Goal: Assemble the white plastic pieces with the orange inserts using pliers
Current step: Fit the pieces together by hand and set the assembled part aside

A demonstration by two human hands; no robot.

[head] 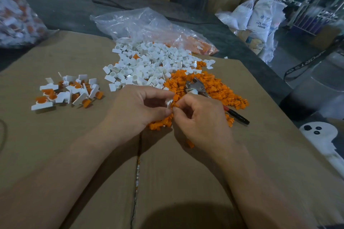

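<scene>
At the centre of the frame the left hand (137, 106) held a white plastic piece (169, 102), pinched between its curled thumb and fingers. The right hand (201, 119) pinched an orange insert (176, 105) at its fingertips, touching that white piece, with its other fingers curled in. Both hands met over the near edge of the heap of orange inserts (216, 87), which spread across the cardboard sheet (74, 145) right of centre.

The pliers (195, 85) lay on that orange heap just behind the right hand. Their metal head pointed toward the upper part of the frame, and their red and black handle stuck out to the right of the hand. No hand touched them.

The pile of white pieces (149, 65) sat above the hands, touching the orange heap on its left side. Well apart, at the left of the frame, lay a small cluster of assembled pieces (68, 93), white with orange showing in them.

Behind the piles, a clear plastic bag (145, 22) lay crumpled at the upper centre. A 2nd bag (14, 18) of white and orange parts stood at the upper left, and white sacks (260, 18) stood at the upper right
</scene>
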